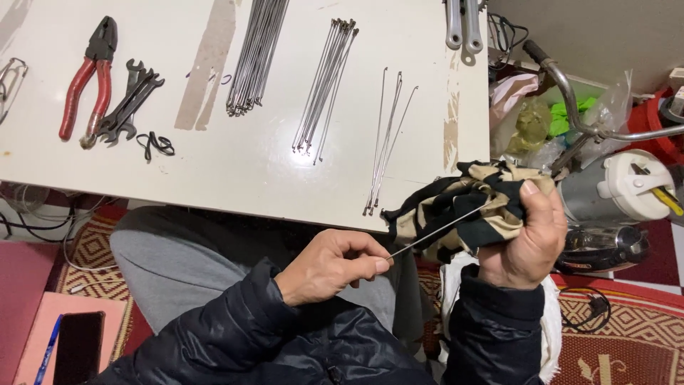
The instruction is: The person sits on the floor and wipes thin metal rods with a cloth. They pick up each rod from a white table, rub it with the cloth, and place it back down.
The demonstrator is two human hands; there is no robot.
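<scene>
A white counter (235, 171) carries red-handled pliers (89, 78) at its left, with dark spanners (132, 100) just beside them and small black rings (155, 144) below. Rightwards lie three groups of thin metal spokes: a thick bundle (256, 57), a looser bunch (325, 85), and a few spokes (385, 142) near the front edge.

On the table (235, 171), pliers (89, 78) lie at upper left, wrenches (132, 100) just to their right, then three spoke bundles (256, 57) across to the right. Below the table's edge, the left hand (331, 267) pinches a spoke (434, 232) — its far end runs into a rag (456, 207) bunched in the right hand (527, 239).
</scene>
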